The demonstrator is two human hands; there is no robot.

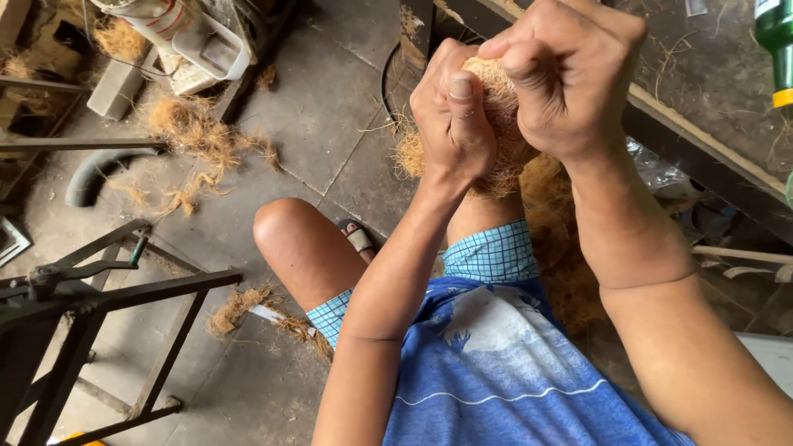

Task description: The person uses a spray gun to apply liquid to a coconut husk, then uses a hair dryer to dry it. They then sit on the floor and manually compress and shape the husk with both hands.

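Note:
Both of my hands are raised in front of me and squeeze one wad of tan coconut fibre (498, 124). My left hand (451, 116) grips its left side, thumb pressed up against the fibre. My right hand (570, 70) closes over the top and right side, fingers curled down. Loose strands stick out below the left hand. A larger heap of the same fibre (562, 248) lies lower down by my right forearm, next to my leg.
A dark metal frame stand (91, 306) is at the lower left. Fibre scraps (198, 136) litter the concrete floor. A wooden bench edge (702, 149) runs at the right, with a green bottle (776, 49) on it. A black hose (99, 169) lies at the left.

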